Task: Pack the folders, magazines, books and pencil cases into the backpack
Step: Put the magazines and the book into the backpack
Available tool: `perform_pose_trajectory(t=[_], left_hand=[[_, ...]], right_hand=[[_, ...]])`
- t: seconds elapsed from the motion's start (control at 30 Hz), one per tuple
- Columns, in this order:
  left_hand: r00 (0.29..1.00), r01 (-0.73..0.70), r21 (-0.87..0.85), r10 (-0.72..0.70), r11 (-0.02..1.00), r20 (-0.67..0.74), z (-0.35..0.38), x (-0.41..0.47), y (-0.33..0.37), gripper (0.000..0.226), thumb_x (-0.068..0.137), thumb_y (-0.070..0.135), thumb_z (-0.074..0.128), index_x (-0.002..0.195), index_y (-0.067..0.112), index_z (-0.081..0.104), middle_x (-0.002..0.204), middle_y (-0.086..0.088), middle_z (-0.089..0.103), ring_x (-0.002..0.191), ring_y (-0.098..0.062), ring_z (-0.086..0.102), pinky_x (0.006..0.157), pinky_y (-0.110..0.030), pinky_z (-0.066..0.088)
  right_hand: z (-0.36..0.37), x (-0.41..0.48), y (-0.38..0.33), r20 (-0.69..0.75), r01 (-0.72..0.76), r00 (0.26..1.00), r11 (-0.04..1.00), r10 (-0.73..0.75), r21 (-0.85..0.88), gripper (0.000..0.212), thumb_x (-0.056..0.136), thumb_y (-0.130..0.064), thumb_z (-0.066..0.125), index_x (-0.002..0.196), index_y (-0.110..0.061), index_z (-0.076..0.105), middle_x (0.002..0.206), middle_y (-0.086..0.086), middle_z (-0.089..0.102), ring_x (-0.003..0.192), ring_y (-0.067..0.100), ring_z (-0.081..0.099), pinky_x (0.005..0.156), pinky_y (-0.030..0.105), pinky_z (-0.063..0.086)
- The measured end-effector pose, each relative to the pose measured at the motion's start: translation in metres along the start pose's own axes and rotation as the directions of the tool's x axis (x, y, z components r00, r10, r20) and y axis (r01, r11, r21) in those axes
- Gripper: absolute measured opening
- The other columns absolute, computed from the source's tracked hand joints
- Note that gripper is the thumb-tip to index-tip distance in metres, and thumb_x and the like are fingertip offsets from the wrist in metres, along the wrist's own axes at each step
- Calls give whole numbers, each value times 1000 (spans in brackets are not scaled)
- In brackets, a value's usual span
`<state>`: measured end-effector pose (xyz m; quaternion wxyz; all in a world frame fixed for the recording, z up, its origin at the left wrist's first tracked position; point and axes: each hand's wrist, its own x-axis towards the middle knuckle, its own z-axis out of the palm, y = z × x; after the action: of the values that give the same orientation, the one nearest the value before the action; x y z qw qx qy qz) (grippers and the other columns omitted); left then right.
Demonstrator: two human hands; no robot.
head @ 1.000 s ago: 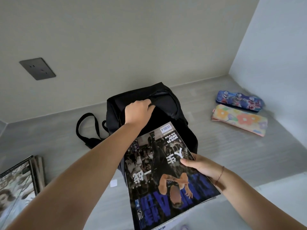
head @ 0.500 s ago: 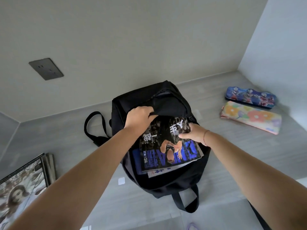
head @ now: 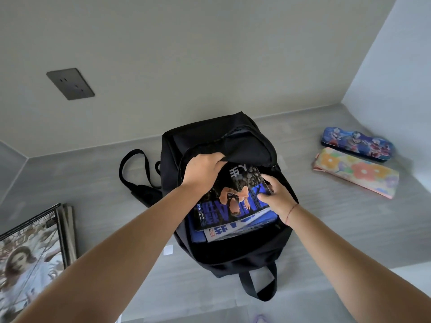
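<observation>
A black backpack (head: pixel 245 257) lies open on the grey surface. My left hand (head: pixel 203 170) grips the upper flap of its opening and holds it up. My right hand (head: pixel 276 197) grips the right edge of a basketball magazine (head: pixel 229 202), which sits partly inside the opening. Under it lie another magazine (head: pixel 233 230) and a blue folder (head: pixel 198 236). Two pencil cases rest at the right: a blue one (head: pixel 356 144) and a floral one (head: pixel 356 171). A stack of magazines (head: pixel 32 250) lies at the left edge.
A wall with a dark socket plate (head: pixel 70 83) rises behind the backpack, and another wall closes the right side. The shoulder strap (head: pixel 133 171) loops out to the left. A small white tag (head: pixel 168 250) lies by the bag's near left side.
My right hand has carried the basketball magazine from in front of the bag into the opening and pushed it deeper. My left hand has kept hold of the flap.
</observation>
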<state>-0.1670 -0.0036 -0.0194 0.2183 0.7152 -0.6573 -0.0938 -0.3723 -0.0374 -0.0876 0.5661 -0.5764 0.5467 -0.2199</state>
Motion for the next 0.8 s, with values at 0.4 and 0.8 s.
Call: perform_pose_trajectory(t=[0.4, 0.8], left_hand=[[987, 109, -96, -96, 989, 133, 0, -23, -19, 38, 96, 39, 48, 128, 21, 56, 125, 0, 64, 115, -18, 58, 96, -30, 46], [859, 488, -212, -509, 847, -58, -71, -112, -137, 32, 96, 30, 48, 122, 14, 59, 123, -8, 62, 110, -28, 58, 88, -34, 45]], right_hand=[[47, -10, -32, -358, 9, 903, 843, -238, -538, 27, 86, -9, 51, 109, -17, 62, 114, 5, 58, 109, 27, 53, 87, 37, 45], [201, -56, -113, 205, 337, 924, 941, -323, -39, 32, 88, -8, 54, 119, -14, 58, 110, -4, 60, 97, 8, 59, 74, 7, 44]])
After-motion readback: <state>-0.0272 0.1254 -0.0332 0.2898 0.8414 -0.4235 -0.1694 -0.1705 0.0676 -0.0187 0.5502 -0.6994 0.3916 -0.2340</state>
